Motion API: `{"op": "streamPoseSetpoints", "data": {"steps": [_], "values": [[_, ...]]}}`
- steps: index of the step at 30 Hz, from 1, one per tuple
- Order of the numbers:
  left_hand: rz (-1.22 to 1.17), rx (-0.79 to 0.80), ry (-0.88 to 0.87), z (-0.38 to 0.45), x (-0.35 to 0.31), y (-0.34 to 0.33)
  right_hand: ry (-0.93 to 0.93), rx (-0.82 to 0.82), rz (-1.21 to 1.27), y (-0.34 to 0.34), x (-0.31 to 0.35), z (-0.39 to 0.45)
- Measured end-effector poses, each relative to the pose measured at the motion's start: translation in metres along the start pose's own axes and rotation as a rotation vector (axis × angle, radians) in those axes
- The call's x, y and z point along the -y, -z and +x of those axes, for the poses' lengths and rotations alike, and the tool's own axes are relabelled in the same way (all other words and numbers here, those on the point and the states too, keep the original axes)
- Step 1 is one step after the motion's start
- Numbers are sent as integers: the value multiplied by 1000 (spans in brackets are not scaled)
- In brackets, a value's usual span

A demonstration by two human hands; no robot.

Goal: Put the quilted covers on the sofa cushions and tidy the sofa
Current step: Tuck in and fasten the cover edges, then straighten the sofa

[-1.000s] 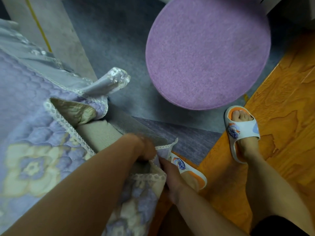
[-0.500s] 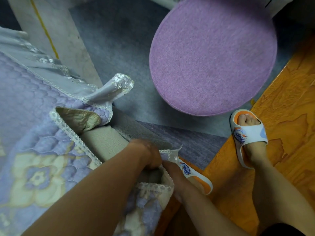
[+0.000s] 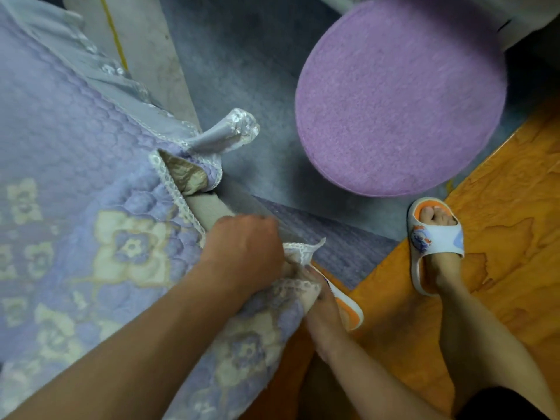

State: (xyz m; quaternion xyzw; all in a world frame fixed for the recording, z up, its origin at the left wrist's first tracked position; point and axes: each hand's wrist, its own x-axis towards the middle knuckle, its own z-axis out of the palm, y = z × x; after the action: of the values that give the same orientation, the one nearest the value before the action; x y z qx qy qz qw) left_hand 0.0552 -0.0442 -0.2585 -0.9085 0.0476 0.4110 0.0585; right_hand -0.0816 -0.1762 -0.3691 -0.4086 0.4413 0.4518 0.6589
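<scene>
A lilac quilted cover [image 3: 91,207] with cream flowers and a lace edge lies over the sofa cushion, filling the left of the head view. A bare strip of the beige cushion [image 3: 209,209] shows at its corner. My left hand [image 3: 242,250] is curled over that corner and grips the lace-trimmed cover edge [image 3: 300,250]. My right hand [image 3: 321,313] reaches in from below and pinches the same cover edge from underneath; its fingers are partly hidden by the fabric. A satin tie with a beaded end [image 3: 230,131] sticks out from the cover further up.
A round purple stool [image 3: 400,95] stands on grey carpet [image 3: 242,56] just beyond the sofa corner. Orange wood floor [image 3: 500,237] lies to the right, with my feet in white and orange slippers [image 3: 433,237] on it. A pale sofa frame strip [image 3: 145,40] runs along the top left.
My left hand has slid up along the cushion corner, drawing the lace edge with it. The right hand stays under the fabric. The view has shifted slightly.
</scene>
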Motion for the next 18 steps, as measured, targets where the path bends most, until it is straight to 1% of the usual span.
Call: {"op": "streamPoseSetpoints", "data": {"steps": [1, 3, 4, 5, 6, 8, 9, 11, 12, 13, 14, 15, 16, 18], "values": [[-3, -100, 8, -7, 6, 5, -71, 40, 51, 3, -4, -8], [3, -255, 58, -20, 20, 12, -254, 63, 145, 6, 0, -16], [11, -292, 98, -27, 27, 13, -313, 89, 192, 4, -2, -14], [15, -315, 136, -37, 34, 14, -326, 96, 218, -6, 6, -17], [11, -326, 170, -49, 40, 15, -326, 55, 228, -19, 9, -22], [4, -333, 198, -75, 50, 10, -182, -105, 222, -37, 3, -18], [-17, -357, 189, -86, 55, 5, -100, -129, 172, -42, -5, -20], [-100, -498, 142, -89, 62, -7, -149, -369, 256, -64, -34, 17], [-133, -571, 130, -87, 66, -14, -162, -502, 220, -74, -32, 25], [-163, -616, 129, -82, 68, -19, -136, -543, 224, -74, -38, 35], [-185, -640, 134, -77, 70, -21, -155, -502, 436, -86, -31, 40], [-202, -646, 139, -75, 71, -20, -141, -360, 530, -92, -18, 29], [-196, -638, 138, -77, 69, -20, -105, -314, 627, -100, 1, 6], [-187, -616, 159, -82, 67, -19, -71, -387, 713, -109, 29, -28]]}}
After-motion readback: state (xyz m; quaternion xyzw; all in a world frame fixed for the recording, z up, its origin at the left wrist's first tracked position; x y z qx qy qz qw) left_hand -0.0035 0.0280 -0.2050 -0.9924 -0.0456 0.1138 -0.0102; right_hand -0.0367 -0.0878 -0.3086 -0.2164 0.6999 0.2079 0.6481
